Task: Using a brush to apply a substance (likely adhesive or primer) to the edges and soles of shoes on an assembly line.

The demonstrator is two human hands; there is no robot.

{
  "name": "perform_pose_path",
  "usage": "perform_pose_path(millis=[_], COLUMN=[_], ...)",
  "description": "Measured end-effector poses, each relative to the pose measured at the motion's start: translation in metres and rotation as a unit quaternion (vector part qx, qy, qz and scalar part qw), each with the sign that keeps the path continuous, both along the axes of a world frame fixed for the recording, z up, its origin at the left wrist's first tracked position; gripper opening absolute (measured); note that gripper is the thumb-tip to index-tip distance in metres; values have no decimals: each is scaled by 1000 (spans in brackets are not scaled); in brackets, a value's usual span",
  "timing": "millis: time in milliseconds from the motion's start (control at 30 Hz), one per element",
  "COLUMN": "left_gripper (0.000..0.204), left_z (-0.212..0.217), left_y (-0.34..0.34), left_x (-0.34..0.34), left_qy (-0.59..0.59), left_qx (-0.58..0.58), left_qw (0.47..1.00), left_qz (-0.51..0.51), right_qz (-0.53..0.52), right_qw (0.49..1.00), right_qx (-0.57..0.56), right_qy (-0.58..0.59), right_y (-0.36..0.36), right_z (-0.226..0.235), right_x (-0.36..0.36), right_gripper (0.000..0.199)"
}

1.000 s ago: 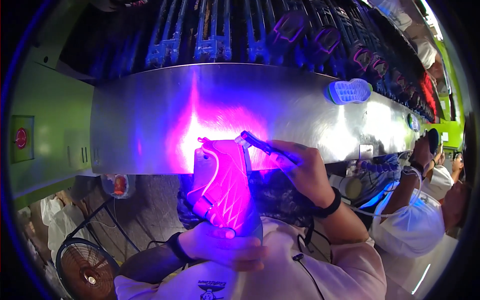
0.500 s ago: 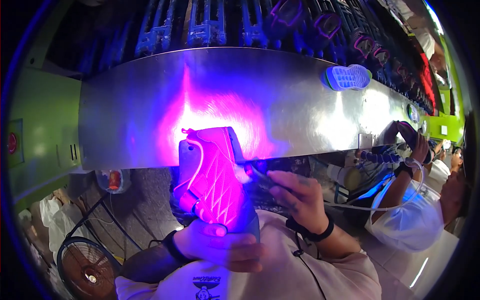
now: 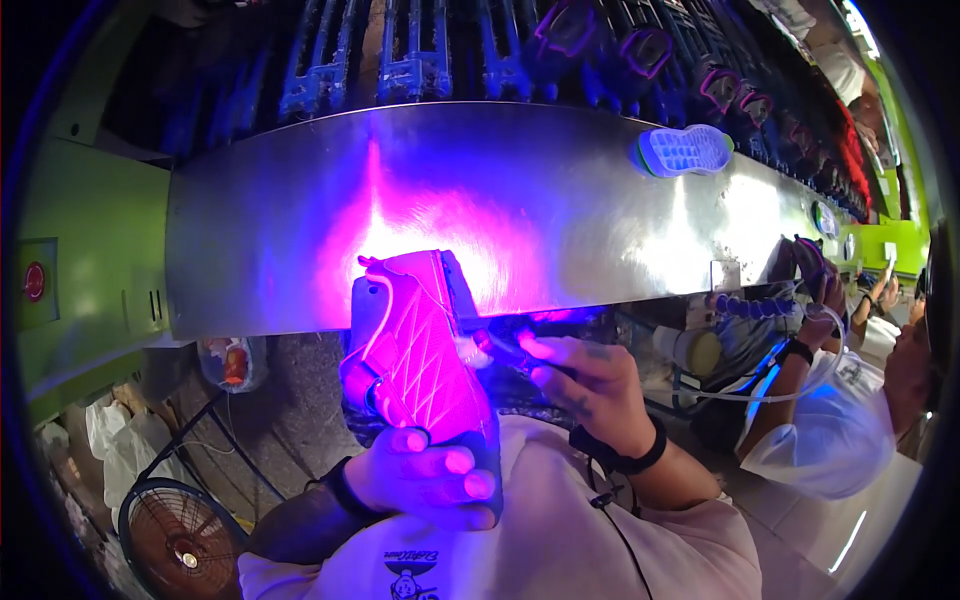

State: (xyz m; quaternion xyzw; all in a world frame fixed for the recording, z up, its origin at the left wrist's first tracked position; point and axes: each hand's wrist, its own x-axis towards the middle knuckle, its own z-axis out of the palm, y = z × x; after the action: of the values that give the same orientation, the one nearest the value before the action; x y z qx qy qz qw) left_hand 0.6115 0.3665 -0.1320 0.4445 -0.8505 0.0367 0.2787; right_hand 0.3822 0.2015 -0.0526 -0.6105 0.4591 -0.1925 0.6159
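Observation:
My left hand point(image 3: 425, 482) grips a shoe upper point(image 3: 422, 350) by its lower end, with the fingers wrapped across it. The upper is tilted, its heel loop pointing up toward the metal bench, and pink-violet light covers its quilted side. In my right hand point(image 3: 600, 395) is a small dark-handled brush point(image 3: 478, 347), pinched between thumb and fingers. Its pale tip lies against or very close to the upper's right edge; contact is hard to make out in the glare. On the bench point(image 3: 600, 220), farther right, lies a pale shoe sole point(image 3: 685, 151), tread side up.
Behind the bench, dark racks point(image 3: 415, 60) hold several shoe parts. A green machine housing point(image 3: 90, 250) stands left, and a fan point(image 3: 180, 540) is at lower left. A co-worker point(image 3: 825, 430) handles a dark shoe at right, near a white hose point(image 3: 770, 398).
The upper has shifted slightly left, with my left hand around it. My right hand has also moved a little left, and the brush tip is now at the upper's edge.

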Motion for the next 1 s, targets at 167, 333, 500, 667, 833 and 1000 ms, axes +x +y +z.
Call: perform_pose_path(millis=[167, 333, 500, 667, 833, 1000], left_gripper=[69, 70, 67, 62, 65, 77], left_z=[7, 24, 28, 61, 122, 136], left_y=[-19, -37, -32, -76, -114, -145], left_x=[-17, -14, -22, -35, -44, -36], left_qy=[129, 184, 79, 66, 177, 194], left_qx=[-4, -43, 36, -26, 125, 76], left_qw=[991, 982, 991, 986, 960, 967], left_qz=[19, 26, 99, 153, 175, 147], right_qz=[25, 23, 22, 2, -17, -9], right_qw=[997, 992, 988, 983, 962, 898], right_qx=[-74, -119, -149, -183, -272, -439], right_qy=[-24, -19, 26, 13, -29, 34], right_y=[8, 11, 8, 9, 5, -14], right_z=[20, 43, 70, 85, 87, 91], right_x=[-16, -26, -33, -38, -45, -36], right_gripper=[36, 36, 37, 35, 37, 47])
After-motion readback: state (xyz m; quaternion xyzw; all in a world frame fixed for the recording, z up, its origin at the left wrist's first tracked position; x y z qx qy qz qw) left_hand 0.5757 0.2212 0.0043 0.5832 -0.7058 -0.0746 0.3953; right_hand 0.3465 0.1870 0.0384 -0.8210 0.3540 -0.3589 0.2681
